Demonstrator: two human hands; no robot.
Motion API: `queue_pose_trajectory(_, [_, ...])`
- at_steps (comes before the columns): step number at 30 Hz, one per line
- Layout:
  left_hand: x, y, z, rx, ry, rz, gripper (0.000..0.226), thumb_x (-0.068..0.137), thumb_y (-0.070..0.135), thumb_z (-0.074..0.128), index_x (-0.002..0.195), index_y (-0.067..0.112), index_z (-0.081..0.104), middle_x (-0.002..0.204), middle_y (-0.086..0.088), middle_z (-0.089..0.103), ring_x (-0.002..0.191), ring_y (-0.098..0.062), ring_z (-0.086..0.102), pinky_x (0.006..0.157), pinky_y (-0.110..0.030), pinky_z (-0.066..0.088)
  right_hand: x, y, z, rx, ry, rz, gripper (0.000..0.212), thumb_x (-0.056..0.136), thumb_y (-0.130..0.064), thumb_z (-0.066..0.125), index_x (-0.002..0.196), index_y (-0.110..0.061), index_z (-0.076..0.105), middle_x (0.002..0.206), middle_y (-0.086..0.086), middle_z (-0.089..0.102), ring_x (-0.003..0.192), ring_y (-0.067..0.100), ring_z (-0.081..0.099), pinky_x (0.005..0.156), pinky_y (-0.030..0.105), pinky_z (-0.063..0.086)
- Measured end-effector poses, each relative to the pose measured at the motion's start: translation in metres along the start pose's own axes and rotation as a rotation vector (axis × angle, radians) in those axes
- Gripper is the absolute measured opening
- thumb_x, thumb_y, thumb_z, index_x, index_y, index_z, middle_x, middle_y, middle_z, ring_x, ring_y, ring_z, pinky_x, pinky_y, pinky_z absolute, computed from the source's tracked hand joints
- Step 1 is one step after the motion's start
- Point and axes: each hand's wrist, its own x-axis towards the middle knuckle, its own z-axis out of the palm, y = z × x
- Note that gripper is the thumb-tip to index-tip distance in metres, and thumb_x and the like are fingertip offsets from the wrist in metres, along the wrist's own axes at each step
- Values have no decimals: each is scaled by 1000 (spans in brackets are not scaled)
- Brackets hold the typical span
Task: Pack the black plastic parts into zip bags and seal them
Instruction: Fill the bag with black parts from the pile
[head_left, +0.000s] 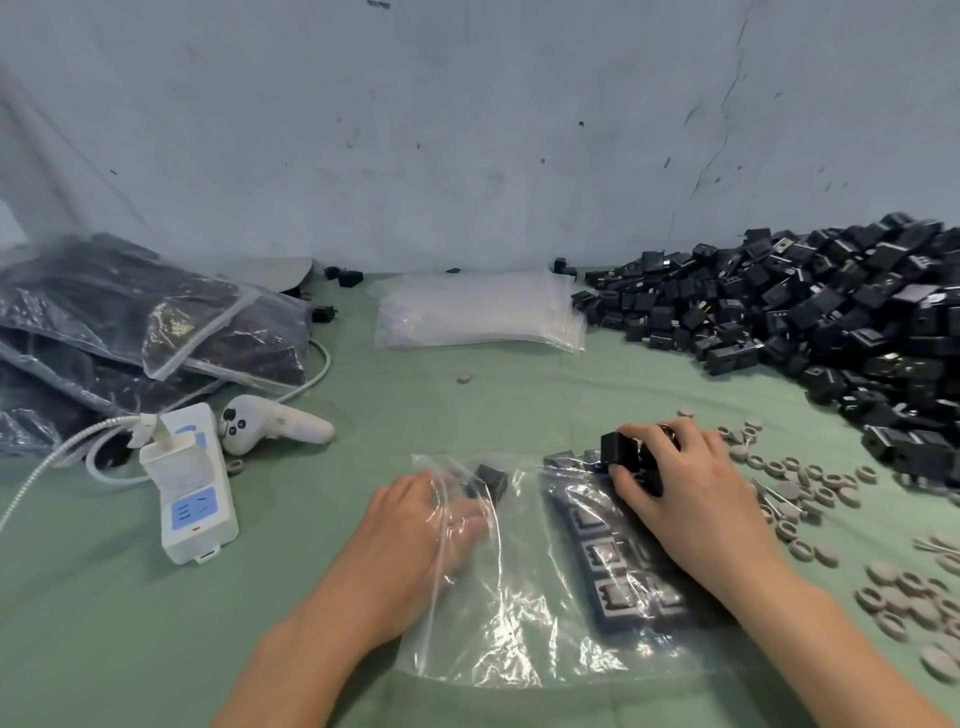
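Bench: covered by a green cloth (156, 623), lightly creased.
Power strip: white with blue socket faces (193, 493), lying at the left front; a white plug (156, 434) sits in its far end.
Cable: white and braided (31, 486), running from the plug to the left edge.
Controller: white, with dark buttons (270, 423), lying just beside the strip's far end.
Grey discs: round pieces and rings scattered along the right side (810, 488); a lone disc (466, 378) lies mid-bench.
Backdrop: pale grey-blue sheet (467, 130), creased and dark-specked.
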Motion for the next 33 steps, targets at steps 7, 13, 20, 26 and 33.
queue_pose_trajectory(7, [-2,3,2,-235,2,-26,62,84,85,14,133,58,40,125,50,21,120,16,22,102,-16,20,0,4,5,-7,42,-28,41,90,-46,65,126,-28,60,115,1,57,106,23,52,71,33,39])
queue_pose_trajectory(13, [2,1,9,-187,-31,22,67,86,84,14,140,51,35,145,36,23,132,9,23,110,-18,20,0,4,7,-8,59,-34,39,90,-46,64,125,-29,59,113,0,58,104,23,53,72,31,35])
queue_pose_trajectory(20, [15,14,19,-151,26,116,72,93,77,13,142,35,46,146,24,33,132,10,20,113,-22,20,0,4,6,6,28,-26,39,93,-48,59,128,-33,56,116,-4,55,107,20,53,74,31,34])
queue_pose_trajectory(26, [25,20,24,-110,-14,132,75,91,77,8,148,38,37,154,21,29,142,1,18,121,-34,19,1,2,4,35,-11,-23,41,92,-48,55,129,-32,55,115,-3,56,106,22,55,80,37,46])
queue_pose_trajectory(33, [22,21,23,-178,-29,107,72,88,81,9,150,48,22,152,34,7,143,8,5,121,-31,9,2,4,3,50,-22,-22,40,92,-49,54,130,-35,53,116,-6,54,107,20,54,78,34,43])
